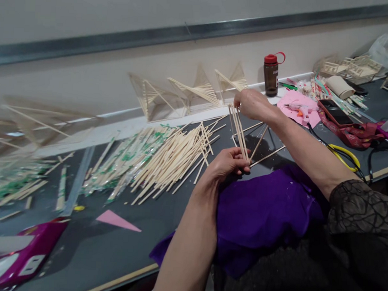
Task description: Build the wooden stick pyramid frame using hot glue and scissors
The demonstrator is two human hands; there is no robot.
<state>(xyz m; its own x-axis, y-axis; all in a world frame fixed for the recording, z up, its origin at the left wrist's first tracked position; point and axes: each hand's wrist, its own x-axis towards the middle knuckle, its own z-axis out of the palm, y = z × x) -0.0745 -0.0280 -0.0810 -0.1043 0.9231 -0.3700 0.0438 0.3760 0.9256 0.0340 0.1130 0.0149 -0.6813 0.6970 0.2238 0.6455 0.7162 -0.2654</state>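
My left hand is closed round the lower end of a small bundle of thin wooden sticks, held over a purple cloth. My right hand pinches the upper end of the same sticks. The bundle is part of a stick frame whose other rods spread out to the right above the dark table. A big loose pile of wooden sticks lies just left of my hands.
Finished stick structures stand along the wall. A brown bottle with a red cap, pink paper with a glue gun, a phone, yellow-handled pliers and clutter lie to the right. A pink paper triangle and magenta box lie left.
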